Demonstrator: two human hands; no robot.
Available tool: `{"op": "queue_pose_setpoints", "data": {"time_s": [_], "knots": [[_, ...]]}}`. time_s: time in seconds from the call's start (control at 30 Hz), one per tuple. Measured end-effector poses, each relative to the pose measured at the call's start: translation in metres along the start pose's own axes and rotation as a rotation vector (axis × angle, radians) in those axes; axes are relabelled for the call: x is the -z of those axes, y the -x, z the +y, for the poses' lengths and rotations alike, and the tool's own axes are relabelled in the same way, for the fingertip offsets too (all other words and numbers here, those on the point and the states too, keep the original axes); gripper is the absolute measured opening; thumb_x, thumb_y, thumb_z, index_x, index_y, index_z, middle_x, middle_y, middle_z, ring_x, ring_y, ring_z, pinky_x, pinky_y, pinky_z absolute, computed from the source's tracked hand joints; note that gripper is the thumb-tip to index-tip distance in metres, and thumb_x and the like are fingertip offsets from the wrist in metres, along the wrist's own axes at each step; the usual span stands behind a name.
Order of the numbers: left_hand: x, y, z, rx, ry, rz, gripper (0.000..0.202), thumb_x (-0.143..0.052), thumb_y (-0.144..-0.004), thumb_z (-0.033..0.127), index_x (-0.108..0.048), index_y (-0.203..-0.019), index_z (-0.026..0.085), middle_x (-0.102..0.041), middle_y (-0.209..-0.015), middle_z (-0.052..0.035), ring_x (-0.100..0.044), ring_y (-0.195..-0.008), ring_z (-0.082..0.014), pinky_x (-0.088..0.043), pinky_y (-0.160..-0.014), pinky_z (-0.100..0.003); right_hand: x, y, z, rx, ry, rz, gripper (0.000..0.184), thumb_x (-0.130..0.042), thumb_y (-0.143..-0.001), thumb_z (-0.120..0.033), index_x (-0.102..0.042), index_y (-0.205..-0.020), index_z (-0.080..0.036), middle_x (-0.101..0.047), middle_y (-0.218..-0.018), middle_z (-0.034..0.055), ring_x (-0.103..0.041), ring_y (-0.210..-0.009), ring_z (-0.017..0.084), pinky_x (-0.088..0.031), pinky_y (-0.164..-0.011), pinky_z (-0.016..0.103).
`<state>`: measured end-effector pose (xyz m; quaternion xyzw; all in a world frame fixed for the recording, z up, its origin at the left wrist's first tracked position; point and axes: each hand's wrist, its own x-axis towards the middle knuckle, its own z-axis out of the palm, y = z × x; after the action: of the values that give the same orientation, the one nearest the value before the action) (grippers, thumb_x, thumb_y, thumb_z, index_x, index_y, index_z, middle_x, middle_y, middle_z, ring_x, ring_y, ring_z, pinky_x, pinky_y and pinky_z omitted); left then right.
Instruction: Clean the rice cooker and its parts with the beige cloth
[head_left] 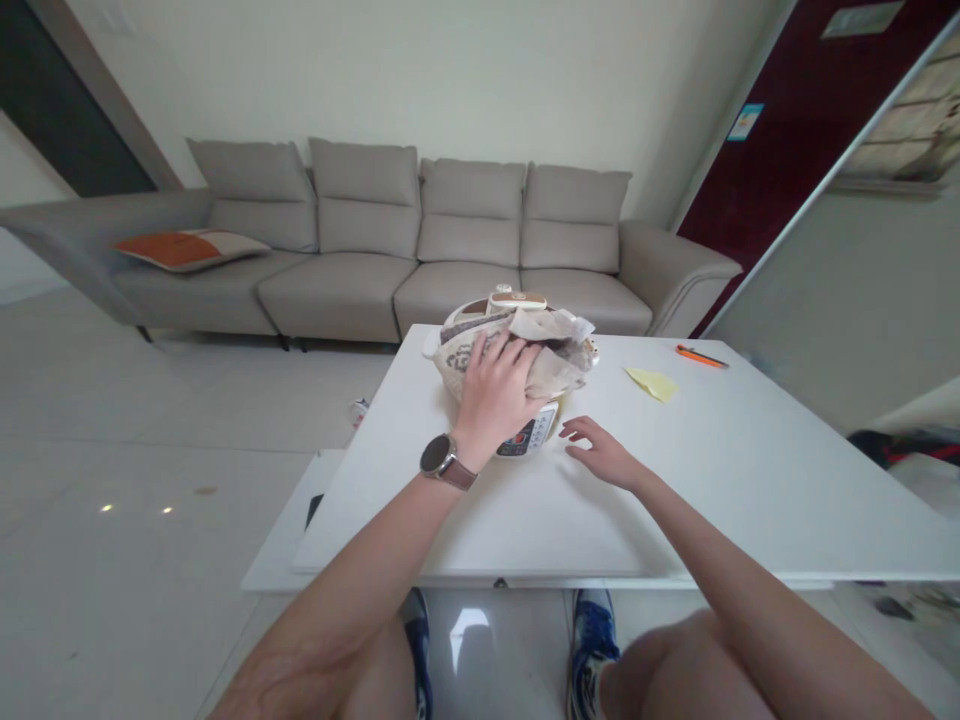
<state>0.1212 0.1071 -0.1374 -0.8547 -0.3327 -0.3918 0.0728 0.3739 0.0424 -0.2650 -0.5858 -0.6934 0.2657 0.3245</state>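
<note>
A white rice cooker (536,432) with a dark control panel stands on the white table, its top partly covered by a crumpled beige cloth (551,372) with dark printing. My left hand (497,393), with a watch (436,456) on the wrist, lies on the cloth with its fingers spread. Just right of the cooker's front, my right hand (602,453) hovers over the table, fingers loosely bent and apart, with nothing in it. The cloth hides much of the cooker's lid.
On the table (750,470), a yellow piece of paper or cloth (652,384) lies right of the cooker, and an orange utility knife (701,356) farther back. Behind stands a grey sofa (465,275) with an orange and beige cushion (191,249). The table's near edge is close to my knees.
</note>
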Motion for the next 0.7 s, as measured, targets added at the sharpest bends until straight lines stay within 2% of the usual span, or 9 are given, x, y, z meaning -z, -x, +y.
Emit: {"op": "queue_pose_setpoints", "data": {"time_s": [0.1, 0.17, 0.3, 0.43, 0.53, 0.6, 0.7], "knots": [[-0.005, 0.018, -0.004, -0.069, 0.023, 0.009, 0.05, -0.065, -0.093, 0.035, -0.063, -0.141, 0.02, -0.066, -0.145, -0.0096, -0.05, -0.144, -0.0321, -0.022, -0.13, -0.055, 0.0, 0.001, 0.0, 0.012, -0.003, 0.01, 0.021, -0.063, -0.085, -0.021, -0.07, -0.105, -0.024, -0.063, -0.123, 0.0089, -0.067, -0.106, 0.022, -0.058, -0.096, 0.044], [-0.009, 0.034, -0.007, -0.162, 0.035, 0.002, 0.051, -0.062, -0.095, 0.036, -0.062, -0.144, 0.022, -0.065, -0.147, -0.0086, -0.048, -0.147, -0.0321, -0.019, -0.131, -0.056, 0.002, 0.003, 0.0, 0.022, 0.006, 0.025, 0.02, -0.064, -0.086, -0.021, -0.07, -0.104, -0.024, -0.064, -0.121, 0.0083, -0.067, -0.106, 0.022, -0.057, -0.1, 0.045], [-0.022, 0.07, -0.018, -0.334, 0.048, -0.04, 0.048, -0.06, -0.096, 0.039, -0.066, -0.14, 0.019, -0.069, -0.14, -0.0107, -0.047, -0.148, -0.0324, -0.015, -0.132, -0.057, 0.013, 0.012, 0.003, 0.009, 0.031, 0.066, 0.021, -0.064, -0.087, -0.023, -0.071, -0.107, -0.023, -0.064, -0.121, 0.0086, -0.066, -0.109, 0.023, -0.056, -0.1, 0.045], [-0.036, 0.104, -0.033, -0.401, 0.044, -0.179, 0.041, -0.058, -0.097, 0.032, -0.07, -0.134, 0.02, -0.069, -0.141, -0.0132, -0.047, -0.149, -0.031, -0.018, -0.13, -0.057, 0.028, 0.026, 0.01, -0.055, 0.029, 0.097, 0.023, -0.063, -0.087, -0.024, -0.07, -0.109, -0.024, -0.062, -0.125, 0.0089, -0.068, -0.107, 0.022, -0.059, -0.092, 0.041], [-0.042, 0.124, -0.037, -0.404, 0.045, -0.354, 0.041, -0.057, -0.099, 0.033, -0.069, -0.136, 0.022, -0.067, -0.143, -0.0135, -0.048, -0.149, -0.0285, -0.022, -0.129, -0.054, 0.035, 0.033, 0.016, -0.089, 0.021, 0.118, 0.021, -0.064, -0.087, -0.024, -0.07, -0.107, -0.024, -0.062, -0.129, 0.0091, -0.069, -0.106, 0.022, -0.059, -0.089, 0.04], [-0.045, 0.132, -0.036, -0.381, 0.05, -0.449, 0.042, -0.056, -0.1, 0.033, -0.067, -0.139, 0.023, -0.062, -0.15, -0.0131, -0.048, -0.149, -0.0276, -0.025, -0.128, -0.052, 0.037, 0.035, 0.018, -0.093, 0.017, 0.128, 0.02, -0.065, -0.087, -0.025, -0.071, -0.106, -0.025, -0.062, -0.128, 0.0088, -0.07, -0.105, 0.022, -0.059, -0.089, 0.04], [-0.048, 0.134, -0.032, -0.367, 0.066, -0.488, 0.042, -0.054, -0.101, 0.03, -0.066, -0.141, 0.024, -0.056, -0.156, -0.0125, -0.047, -0.15, -0.0264, -0.029, -0.127, -0.05, 0.037, 0.035, 0.017, -0.087, 0.011, 0.134, 0.02, -0.066, -0.086, -0.024, -0.071, -0.105, -0.025, -0.063, -0.126, 0.0081, -0.07, -0.103, 0.022, -0.059, -0.09, 0.04]]}}
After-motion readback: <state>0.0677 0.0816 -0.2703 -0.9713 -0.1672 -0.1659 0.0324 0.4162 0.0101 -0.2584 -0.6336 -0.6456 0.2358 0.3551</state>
